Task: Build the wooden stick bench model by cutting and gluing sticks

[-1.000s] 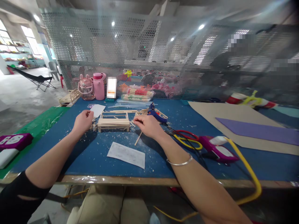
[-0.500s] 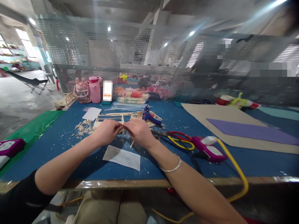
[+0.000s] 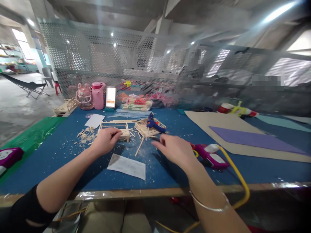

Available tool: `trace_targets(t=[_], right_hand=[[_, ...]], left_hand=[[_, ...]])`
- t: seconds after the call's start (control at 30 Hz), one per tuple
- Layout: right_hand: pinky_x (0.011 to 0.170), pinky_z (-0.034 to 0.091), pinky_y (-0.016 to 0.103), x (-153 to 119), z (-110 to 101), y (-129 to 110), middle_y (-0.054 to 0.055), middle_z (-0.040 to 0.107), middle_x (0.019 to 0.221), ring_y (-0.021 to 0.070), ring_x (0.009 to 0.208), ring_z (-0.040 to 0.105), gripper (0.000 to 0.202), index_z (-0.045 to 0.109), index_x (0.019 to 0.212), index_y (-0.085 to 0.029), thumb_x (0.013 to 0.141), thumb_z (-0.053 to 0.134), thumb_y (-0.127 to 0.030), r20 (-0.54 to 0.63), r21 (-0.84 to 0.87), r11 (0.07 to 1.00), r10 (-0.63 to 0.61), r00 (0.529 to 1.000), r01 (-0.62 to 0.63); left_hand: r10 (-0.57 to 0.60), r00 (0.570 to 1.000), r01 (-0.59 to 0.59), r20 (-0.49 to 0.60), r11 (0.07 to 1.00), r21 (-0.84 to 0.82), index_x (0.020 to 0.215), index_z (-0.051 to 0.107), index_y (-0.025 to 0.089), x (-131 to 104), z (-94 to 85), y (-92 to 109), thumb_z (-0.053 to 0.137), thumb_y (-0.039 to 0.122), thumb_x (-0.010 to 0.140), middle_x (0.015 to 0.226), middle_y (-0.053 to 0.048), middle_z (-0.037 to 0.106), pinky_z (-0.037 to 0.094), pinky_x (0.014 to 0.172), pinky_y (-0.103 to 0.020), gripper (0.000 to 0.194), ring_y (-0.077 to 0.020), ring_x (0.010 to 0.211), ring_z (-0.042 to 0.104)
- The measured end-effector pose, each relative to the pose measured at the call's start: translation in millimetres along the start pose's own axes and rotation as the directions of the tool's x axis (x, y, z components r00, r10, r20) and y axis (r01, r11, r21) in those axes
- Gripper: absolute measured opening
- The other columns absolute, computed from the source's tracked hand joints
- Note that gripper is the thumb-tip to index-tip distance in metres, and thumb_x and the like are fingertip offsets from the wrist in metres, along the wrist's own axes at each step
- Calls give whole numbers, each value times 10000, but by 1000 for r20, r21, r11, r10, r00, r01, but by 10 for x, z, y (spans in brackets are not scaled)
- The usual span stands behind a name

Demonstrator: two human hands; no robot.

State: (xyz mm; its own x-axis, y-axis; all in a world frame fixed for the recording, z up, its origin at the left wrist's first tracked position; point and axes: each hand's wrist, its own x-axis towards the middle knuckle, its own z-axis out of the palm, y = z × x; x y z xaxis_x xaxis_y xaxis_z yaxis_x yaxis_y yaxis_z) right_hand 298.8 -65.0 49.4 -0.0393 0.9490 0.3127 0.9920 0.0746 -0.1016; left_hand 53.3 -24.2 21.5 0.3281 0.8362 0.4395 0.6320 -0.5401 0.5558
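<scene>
- Left hand (image 3: 106, 141): raised above the tabletop (image 3: 167, 179), left of its middle. Thumb and fingertips are together, clamped on a thin stick (image 3: 126, 130); the stick's far end points right, its near end is hidden in the grip.
- Small wooden frame (image 3: 125, 134): set toward the back edge of the tabletop, left of centre. The left hand covers its left front part; contact between hand and frame cannot be told.
- Right hand (image 3: 175, 149): above the middle of the tabletop, partly open, thumb and forefinger apart and pointing left, other fingers curled. I see nothing between the fingertips.
- Scissors (image 3: 195, 153): mostly hidden by the right hand; part of a yellow handle shows. Whether the hand touches them, I cannot tell.
- Wooden tray (image 3: 138, 127): right of the frame, partly covered by a blue glue gun (image 3: 155, 125).
- Loose stick (image 3: 139, 147): between the two hands, slanting toward the front edge.
- White sheet (image 3: 126, 166): flat, nearer the front edge than the frame.
- Wood scraps (image 3: 85, 135): scattered left of the frame; single pieces are hard to make out.
- Purple case (image 3: 213, 158): right of the right hand, with a yellow cord (image 3: 236, 170) running over the front edge.
</scene>
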Motion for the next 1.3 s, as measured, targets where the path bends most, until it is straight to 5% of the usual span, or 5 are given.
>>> trace_targets(t=[0.43, 0.6, 0.93, 1.17, 1.3], right_hand=[[488, 283, 268, -171, 27, 8, 25, 543, 591, 164, 532, 509, 176, 493, 734, -193, 844, 411, -304, 40, 238, 966, 92, 995, -99], [367, 198, 211, 128, -47, -233, -106, 324, 455, 63, 347, 236, 262, 463, 821, -204, 746, 531, -446, 130, 912, 404, -126, 984, -69], [532, 432, 247, 425, 328, -729, 28, 596, 824, 147, 665, 555, 315, 461, 820, -224, 507, 481, -187, 120, 971, -159, -337, 934, -181], [621, 487, 303, 353, 324, -544, 53, 601, 975, 200, 804, 607, 742, 375, 1189, -233, 457, 423, -122, 87, 984, -112, -382, 920, -139], [813, 463, 383, 428, 298, -317, 69, 580, 1040, 198, 890, 583, 736, 359, 1246, -215, 523, 425, -91, -37, 956, 271, -277, 960, 115]], left_hand=[[172, 984, -168, 44, 982, -87, 830, 647, 174, -45, 65, 50, 410, 319, 866, 760, -53, 647, 406, 636, -252, 280, -148, 679, 560], [154, 982, -111, 107, 937, -330, 821, 640, 180, -65, 60, 92, 439, 337, 849, 909, -85, 644, 429, 745, -299, 256, -200, 902, 579], [51, 971, 99, 235, 806, -583, 774, 647, 158, -61, 88, 111, 494, 423, 806, 643, -13, 573, 374, 565, -236, 308, -115, 593, 464], [-16, 954, 230, 298, 676, -700, 775, 644, 159, -65, 113, 144, 556, 484, 747, 505, 31, 462, 289, 450, -206, 338, -74, 461, 370], [-267, 961, 221, 72, 585, -780, 787, 610, 145, 12, 69, 58, 606, 513, 677, 569, 29, 507, 192, 388, -197, 384, -40, 403, 286]])
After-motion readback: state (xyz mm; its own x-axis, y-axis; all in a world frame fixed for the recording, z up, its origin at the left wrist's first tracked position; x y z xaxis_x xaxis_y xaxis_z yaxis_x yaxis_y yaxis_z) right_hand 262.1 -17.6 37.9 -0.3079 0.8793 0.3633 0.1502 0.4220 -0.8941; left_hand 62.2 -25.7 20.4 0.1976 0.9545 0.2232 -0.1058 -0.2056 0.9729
